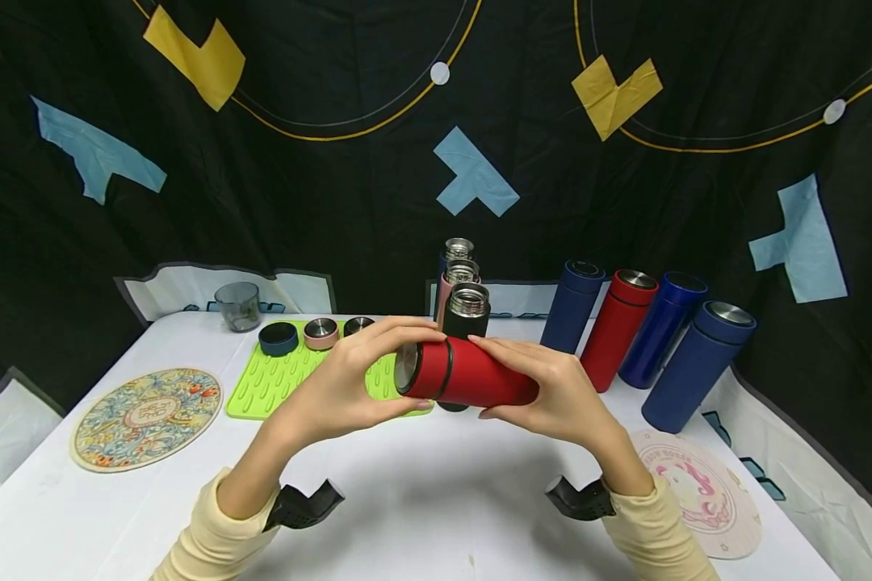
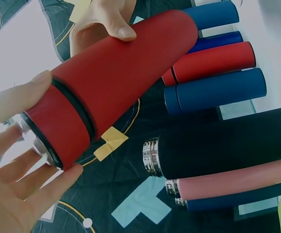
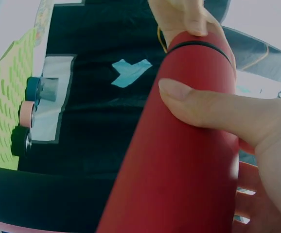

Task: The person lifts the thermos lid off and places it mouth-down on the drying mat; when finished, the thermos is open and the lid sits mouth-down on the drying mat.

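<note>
A red thermos bottle (image 1: 490, 375) with a black ring under its cap is held sideways above the table, cap end to the left. Its red cap (image 2: 58, 128) is on the bottle, and the steel top faces left. My left hand (image 1: 334, 383) grips the cap end, thumb on one side and fingers on the other. My right hand (image 1: 563, 391) holds the body near the base, its thumb lying along the red side in the right wrist view. Just behind the bottle stands a black bottle (image 1: 468, 315) with a bare steel neck.
Pink (image 2: 237, 184) and dark blue (image 2: 237, 198) uncapped bottles line up behind the black one. Loose caps, one of them pink (image 1: 321, 333), lie on a green mat (image 1: 257, 391) beside a smoky cup (image 1: 238, 307). Several capped bottles, including a red one (image 1: 618, 331), stand right. Round mats (image 1: 145, 420) flank.
</note>
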`<state>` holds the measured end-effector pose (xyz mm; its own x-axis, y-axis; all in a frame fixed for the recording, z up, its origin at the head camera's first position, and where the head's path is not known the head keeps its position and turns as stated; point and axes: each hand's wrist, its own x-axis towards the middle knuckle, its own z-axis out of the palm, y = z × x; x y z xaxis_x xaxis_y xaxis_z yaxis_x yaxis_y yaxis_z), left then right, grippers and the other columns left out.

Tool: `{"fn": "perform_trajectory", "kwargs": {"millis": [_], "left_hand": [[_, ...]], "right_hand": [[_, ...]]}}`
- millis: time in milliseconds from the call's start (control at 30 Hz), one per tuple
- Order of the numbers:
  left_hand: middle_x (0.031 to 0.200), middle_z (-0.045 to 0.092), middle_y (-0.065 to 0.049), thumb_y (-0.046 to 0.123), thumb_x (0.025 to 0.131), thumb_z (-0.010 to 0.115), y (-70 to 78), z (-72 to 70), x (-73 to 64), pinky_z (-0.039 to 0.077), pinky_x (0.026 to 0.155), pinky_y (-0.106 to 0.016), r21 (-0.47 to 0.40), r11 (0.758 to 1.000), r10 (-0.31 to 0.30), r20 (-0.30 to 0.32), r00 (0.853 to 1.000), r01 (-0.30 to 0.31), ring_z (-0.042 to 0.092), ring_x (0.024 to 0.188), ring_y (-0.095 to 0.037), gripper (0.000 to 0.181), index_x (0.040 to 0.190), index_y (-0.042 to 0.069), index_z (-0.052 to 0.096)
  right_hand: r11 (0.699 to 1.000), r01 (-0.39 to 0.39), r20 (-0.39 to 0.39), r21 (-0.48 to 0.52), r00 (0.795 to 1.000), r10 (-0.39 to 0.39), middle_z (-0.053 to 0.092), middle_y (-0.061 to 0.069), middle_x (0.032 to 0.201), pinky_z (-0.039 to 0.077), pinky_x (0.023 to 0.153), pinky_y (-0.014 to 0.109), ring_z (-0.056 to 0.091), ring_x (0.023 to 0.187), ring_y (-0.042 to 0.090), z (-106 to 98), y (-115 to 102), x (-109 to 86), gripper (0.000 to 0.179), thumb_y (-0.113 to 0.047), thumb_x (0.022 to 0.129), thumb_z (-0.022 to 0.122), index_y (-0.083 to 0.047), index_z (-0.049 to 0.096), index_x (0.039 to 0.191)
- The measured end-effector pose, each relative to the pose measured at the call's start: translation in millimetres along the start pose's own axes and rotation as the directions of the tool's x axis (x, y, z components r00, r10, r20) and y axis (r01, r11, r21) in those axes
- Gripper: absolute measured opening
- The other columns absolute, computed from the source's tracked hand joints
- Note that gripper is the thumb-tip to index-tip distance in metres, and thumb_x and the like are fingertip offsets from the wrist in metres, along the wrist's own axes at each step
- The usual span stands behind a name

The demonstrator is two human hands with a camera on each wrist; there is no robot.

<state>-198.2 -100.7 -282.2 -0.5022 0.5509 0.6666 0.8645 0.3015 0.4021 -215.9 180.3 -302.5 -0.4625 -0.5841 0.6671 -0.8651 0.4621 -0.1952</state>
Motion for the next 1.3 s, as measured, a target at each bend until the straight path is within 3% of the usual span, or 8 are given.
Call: {"fn": "perform_trajectory", "kwargs": {"millis": [133, 400, 733, 833, 967, 1100, 1200, 1300], "left_hand": [[0.134, 0.052, -0.002, 0.014, 0.071, 0.087, -0.6, -0.9, 0.4, 0.054, 0.087, -0.030, 0.004, 1.000, 0.026, -0.004, 1.000, -0.026, 0.051, 0.120, -0.016, 0.068, 0.132, 0.015, 0.057], [0.128, 0.057, 0.002, 0.022, 0.072, 0.087, 1.2, 2.1, -0.5, 0.057, 0.075, -0.026, -0.015, 0.993, -0.119, -0.069, 0.991, 0.118, 0.056, 0.109, -0.015, 0.066, 0.130, 0.017, 0.057], [0.124, 0.060, 0.001, 0.027, 0.074, 0.085, 2.7, 4.0, -0.8, 0.057, 0.072, -0.023, -0.015, 0.977, -0.213, -0.079, 0.974, 0.213, 0.060, 0.099, -0.014, 0.066, 0.131, 0.013, 0.055], [0.129, 0.056, 0.003, 0.029, 0.073, 0.086, 1.2, 3.3, -0.7, 0.056, 0.077, -0.025, -0.018, 0.983, -0.181, -0.034, 0.983, 0.181, 0.057, 0.108, -0.014, 0.069, 0.133, 0.016, 0.054], [0.138, 0.048, 0.004, 0.021, 0.072, 0.087, -1.5, 1.7, -0.7, 0.054, 0.087, -0.029, -0.011, 0.997, -0.080, 0.033, 0.996, 0.080, 0.049, 0.121, -0.014, 0.076, 0.138, 0.020, 0.050], [0.141, 0.046, 0.001, 0.009, 0.070, 0.087, -3.7, 1.6, -0.2, 0.052, 0.090, -0.031, 0.008, 1.000, -0.008, 0.042, 0.999, 0.008, 0.046, 0.125, -0.015, 0.078, 0.139, 0.018, 0.049], [0.138, 0.049, -0.001, 0.007, 0.070, 0.087, -4.3, 1.5, 0.0, 0.054, 0.086, -0.030, 0.004, 1.000, -0.005, 0.012, 1.000, 0.005, 0.049, 0.122, -0.016, 0.077, 0.136, 0.016, 0.051], [0.133, 0.054, 0.000, 0.009, 0.068, 0.088, -4.0, 0.4, -0.4, 0.056, 0.081, -0.028, -0.004, 0.999, -0.045, -0.029, 0.999, 0.045, 0.052, 0.118, -0.016, 0.076, 0.135, 0.016, 0.052]], "right_hand": [[1.000, -0.014, 0.010, 0.026, 1.000, 0.013, 0.064, 0.006, 0.124, 0.055, 0.086, 0.042, 0.062, 0.110, 0.024, -1.4, 0.7, -0.5, 0.080, -0.022, 0.063, 0.092, -0.017, 0.058, 0.135], [0.998, 0.001, -0.030, -0.068, 1.000, -0.003, 0.064, 0.007, 0.125, 0.056, 0.083, 0.045, 0.062, 0.109, 0.028, -0.5, -0.6, -0.3, 0.079, -0.020, 0.062, 0.093, -0.016, 0.059, 0.133], [0.990, 0.016, -0.038, -0.140, 0.999, -0.022, 0.063, 0.008, 0.126, 0.055, 0.084, 0.047, 0.062, 0.110, 0.030, -1.0, -1.7, 0.9, 0.080, -0.022, 0.062, 0.092, -0.017, 0.058, 0.134], [0.991, 0.011, -0.032, -0.132, 0.999, -0.015, 0.063, 0.008, 0.125, 0.055, 0.084, 0.047, 0.062, 0.110, 0.029, -1.5, -0.7, 0.2, 0.080, -0.022, 0.062, 0.092, -0.016, 0.059, 0.134], [0.999, -0.014, -0.008, -0.052, 1.000, 0.013, 0.063, 0.007, 0.126, 0.054, 0.087, 0.045, 0.061, 0.112, 0.026, -2.5, 2.6, -1.1, 0.078, -0.021, 0.063, 0.092, -0.015, 0.059, 0.134], [0.999, -0.034, 0.011, 0.021, 0.999, 0.034, 0.063, 0.007, 0.126, 0.053, 0.089, 0.044, 0.061, 0.113, 0.025, -3.4, 4.3, -2.1, 0.079, -0.019, 0.064, 0.092, -0.014, 0.058, 0.135], [0.999, -0.038, 0.009, 0.028, 0.999, 0.038, 0.063, 0.007, 0.126, 0.054, 0.088, 0.044, 0.061, 0.112, 0.025, -4.1, 3.9, -2.1, 0.079, -0.019, 0.064, 0.092, -0.015, 0.058, 0.135], [0.999, -0.038, 0.000, 0.003, 0.999, 0.038, 0.063, 0.006, 0.126, 0.054, 0.088, 0.044, 0.061, 0.111, 0.025, -4.8, 3.6, -1.6, 0.080, -0.019, 0.064, 0.092, -0.016, 0.057, 0.136]]}}
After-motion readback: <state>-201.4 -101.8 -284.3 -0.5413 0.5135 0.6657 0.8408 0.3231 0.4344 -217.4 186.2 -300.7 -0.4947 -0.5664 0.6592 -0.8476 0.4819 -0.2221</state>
